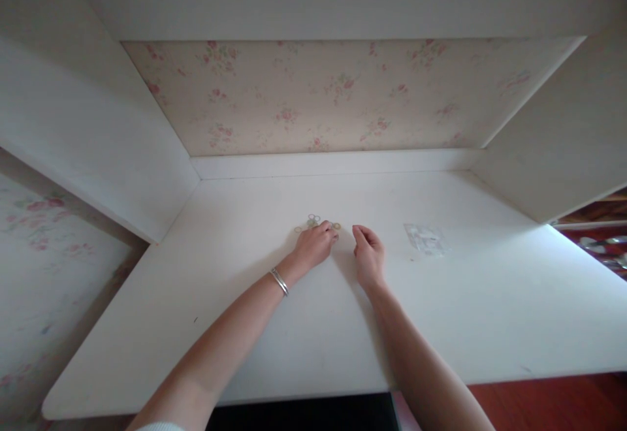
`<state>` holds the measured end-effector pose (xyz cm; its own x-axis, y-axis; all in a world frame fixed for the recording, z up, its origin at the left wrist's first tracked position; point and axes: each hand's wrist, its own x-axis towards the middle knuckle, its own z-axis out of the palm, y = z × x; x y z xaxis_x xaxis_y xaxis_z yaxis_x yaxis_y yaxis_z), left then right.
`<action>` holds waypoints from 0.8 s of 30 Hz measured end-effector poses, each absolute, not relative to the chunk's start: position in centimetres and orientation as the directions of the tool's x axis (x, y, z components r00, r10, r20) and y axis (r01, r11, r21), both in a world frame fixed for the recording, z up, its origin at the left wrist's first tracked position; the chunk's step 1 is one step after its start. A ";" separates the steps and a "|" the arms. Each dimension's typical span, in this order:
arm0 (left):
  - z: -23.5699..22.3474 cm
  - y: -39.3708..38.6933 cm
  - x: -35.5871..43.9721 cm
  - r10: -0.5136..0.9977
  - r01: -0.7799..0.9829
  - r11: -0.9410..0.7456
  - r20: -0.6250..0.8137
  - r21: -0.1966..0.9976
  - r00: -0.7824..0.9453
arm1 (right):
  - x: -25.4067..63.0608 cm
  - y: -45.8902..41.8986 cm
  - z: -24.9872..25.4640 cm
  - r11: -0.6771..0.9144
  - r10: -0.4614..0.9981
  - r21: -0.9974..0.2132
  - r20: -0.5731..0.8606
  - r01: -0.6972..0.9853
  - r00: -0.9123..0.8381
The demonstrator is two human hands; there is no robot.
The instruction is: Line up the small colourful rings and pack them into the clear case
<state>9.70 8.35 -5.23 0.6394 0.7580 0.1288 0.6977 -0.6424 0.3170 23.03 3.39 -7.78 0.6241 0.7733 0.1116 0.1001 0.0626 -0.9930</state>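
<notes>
Several small thin rings [312, 217] in pale, greyish and yellow tones lie in a loose cluster on the white desk [274, 202]. My left hand [315, 245], with a silver bangle [279, 282] at the wrist, rests over the near side of the cluster, its fingers curled together. Whatever its fingertips hold is hidden. A yellowish ring [336, 226] shows just beyond those fingers. To the right, my right hand [368, 255] is closed in a pinch, thumb against forefinger. Anything between them is too small to make out.
A clear plastic bag [425, 240] lies flat on the desk right of my right hand. White panels [563, 117] enclose the desk at both sides, with a floral-papered wall [318, 98] behind. A dark object [304, 415] sits below the front edge.
</notes>
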 end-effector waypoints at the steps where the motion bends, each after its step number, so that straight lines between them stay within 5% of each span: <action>1: -5.3 8.4 9.8 0.757 0.697 -0.643 0.124 0.317 0.642 | 23.0 3.4 -7.8 0.061 0.776 -0.993 0.109 0.099 0.622; 13: -4.4 7.1 7.9 0.774 0.700 -0.630 0.201 0.336 0.600 | 23.1 3.3 -7.5 0.016 0.830 -0.991 0.089 0.136 0.551; 16: -4.3 6.3 6.1 0.800 0.710 -0.600 0.249 0.370 0.546 | 23.3 3.2 -7.5 -0.049 0.878 -0.943 0.116 0.329 0.464; 20: -5.0 5.0 3.0 0.838 0.703 -0.546 0.300 0.456 0.456 | 23.4 2.8 -7.8 -0.002 0.944 -0.722 0.227 0.692 0.239; 24: -5.9 3.8 0.4 0.851 0.655 -0.526 0.325 0.543 0.413 | 23.3 2.6 -8.2 0.000 0.965 -0.567 0.215 0.824 0.148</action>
<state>0.42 3.83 -5.86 0.4131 0.8506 0.3254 0.6546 -0.5257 0.5432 23.34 2.55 -8.17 0.1480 0.9653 0.2151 0.8238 0.0000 -0.5669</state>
